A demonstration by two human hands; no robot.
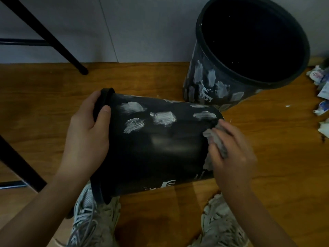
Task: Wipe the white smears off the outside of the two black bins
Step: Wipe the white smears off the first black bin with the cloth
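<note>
A black bin (156, 150) lies tipped on its side in front of me, rim to the left. Several white smears (162, 117) mark its upper side; the lower part looks dull and clean. My left hand (87, 138) grips the bin's rim, thumb over the edge. My right hand (231, 150) presses a crumpled grey cloth (216, 138) against the bin near its base. A second black bin (213, 86) stands upright at the back right, its outside covered in several white smears.
The wooden floor (53, 97) runs to a grey wall behind. Black furniture legs (58, 43) slant at the left. Crumpled wrappers and paper scraps (320, 86) lie at the right edge. My two sneakers (92, 221) are under the bin.
</note>
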